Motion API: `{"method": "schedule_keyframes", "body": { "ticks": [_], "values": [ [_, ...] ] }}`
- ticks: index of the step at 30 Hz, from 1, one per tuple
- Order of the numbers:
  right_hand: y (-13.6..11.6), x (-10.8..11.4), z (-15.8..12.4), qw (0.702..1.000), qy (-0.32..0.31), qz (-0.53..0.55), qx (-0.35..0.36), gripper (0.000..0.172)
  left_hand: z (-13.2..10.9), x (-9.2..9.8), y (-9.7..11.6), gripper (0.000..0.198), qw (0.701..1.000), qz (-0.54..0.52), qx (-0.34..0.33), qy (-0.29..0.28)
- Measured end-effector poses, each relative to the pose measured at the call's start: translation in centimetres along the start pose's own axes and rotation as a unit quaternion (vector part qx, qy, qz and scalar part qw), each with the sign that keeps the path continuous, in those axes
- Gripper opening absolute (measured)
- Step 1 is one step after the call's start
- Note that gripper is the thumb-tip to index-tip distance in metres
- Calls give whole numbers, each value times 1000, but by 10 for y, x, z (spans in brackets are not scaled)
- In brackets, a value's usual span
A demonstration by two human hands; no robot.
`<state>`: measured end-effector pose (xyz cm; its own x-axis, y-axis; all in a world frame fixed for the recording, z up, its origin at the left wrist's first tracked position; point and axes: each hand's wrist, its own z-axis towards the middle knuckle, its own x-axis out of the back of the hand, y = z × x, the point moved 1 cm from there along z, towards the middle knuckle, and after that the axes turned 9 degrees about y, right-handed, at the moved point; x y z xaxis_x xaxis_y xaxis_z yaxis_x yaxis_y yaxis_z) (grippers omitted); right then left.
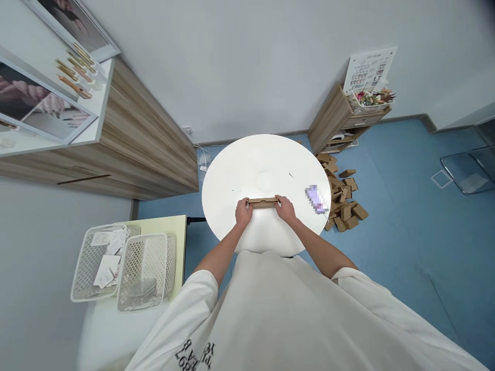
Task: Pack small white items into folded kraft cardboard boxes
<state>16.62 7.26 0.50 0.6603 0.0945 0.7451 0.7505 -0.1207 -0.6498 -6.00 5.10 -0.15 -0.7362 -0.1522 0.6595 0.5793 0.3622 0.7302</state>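
Note:
A small brown cardboard box (263, 202) is held level between my two hands, over the near half of a round white table (247, 159). My left hand (243, 212) is closed around the box's left end. At the right end, my right hand (285, 209) grips it in the same way, thumb and fingers at the corner. A notch shows in the middle of the box's near edge. The fingertips behind the box are partly hidden.
A blurred-out purple item (316, 199) lies on the table's right side. Several brown boxes (344, 206) are heaped on the blue floor beyond it. White baskets (143, 273) stand at left on a side table. Wooden cabinets (154, 123) line the wall.

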Motion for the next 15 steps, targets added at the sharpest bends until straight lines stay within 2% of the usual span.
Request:
{"method": "schedule_keyframes", "body": {
  "ticks": [4, 8, 15],
  "values": [
    [-1, 0, 6, 1000, 23, 16, -6, 44, 6, -4, -1, 30, 999, 21, -18, 31],
    [-4, 0, 4, 999, 30, 38, -17, 44, 5, -6, 0, 33, 999, -13, -40, 24],
    [-8, -2, -1, 999, 30, 23, 24, 46, 2, -3, 3, 33, 997, -11, -80, 13]
  ]
}}
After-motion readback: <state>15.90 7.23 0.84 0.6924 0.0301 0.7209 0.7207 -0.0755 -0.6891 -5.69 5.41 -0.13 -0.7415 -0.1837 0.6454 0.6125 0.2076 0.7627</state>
